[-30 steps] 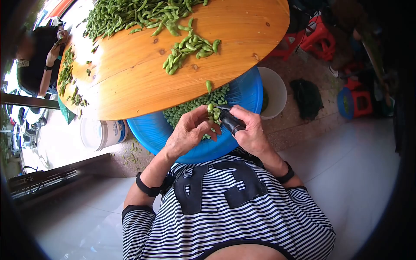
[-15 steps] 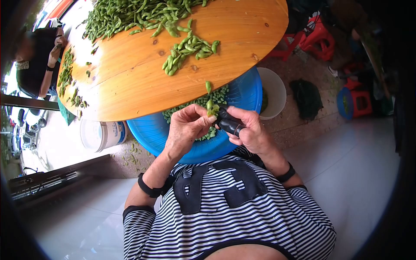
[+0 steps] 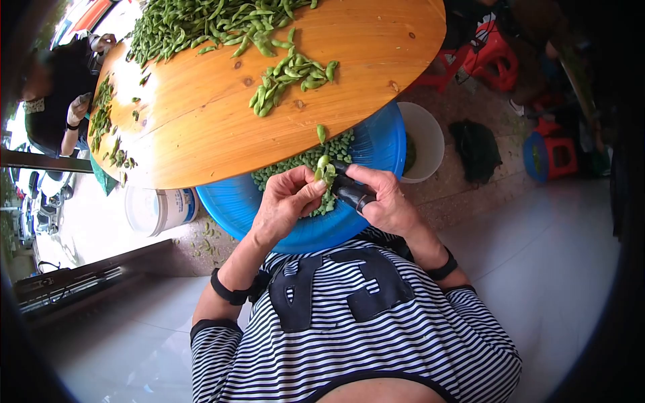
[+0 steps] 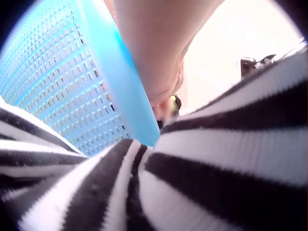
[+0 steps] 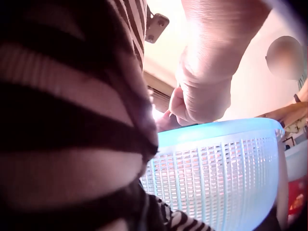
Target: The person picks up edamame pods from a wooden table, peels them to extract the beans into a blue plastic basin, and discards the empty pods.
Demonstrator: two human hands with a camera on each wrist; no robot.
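Note:
In the head view the left hand (image 3: 282, 201) pinches a split green pod (image 3: 325, 169) between thumb and fingers. Facing it, the right hand (image 3: 386, 201) has black covers (image 3: 353, 195) on its thumb and a finger, which touch or nearly touch the pod. Below both hands is a blue basket (image 3: 235, 213) holding shelled green beans (image 3: 289, 165). A single pod (image 3: 321, 133) lies at the table edge above the hands. In the right wrist view the right hand (image 5: 207, 96) is above the basket's rim (image 5: 216, 129); its fingertips are hidden.
A wooden table (image 3: 195, 127) overlaps the basket and bears a large pod heap (image 3: 195, 30) and a smaller pile (image 3: 289, 77). White buckets (image 3: 158, 209) flank the basket, one at each side. Red stools (image 3: 494, 60) stand at the right. Another person (image 3: 57, 101) is at the left.
The pod, held in the left hand, has opened wider and shifted slightly left. The right hand's covered fingers have changed their angle against it. The other person's hands have moved apart.

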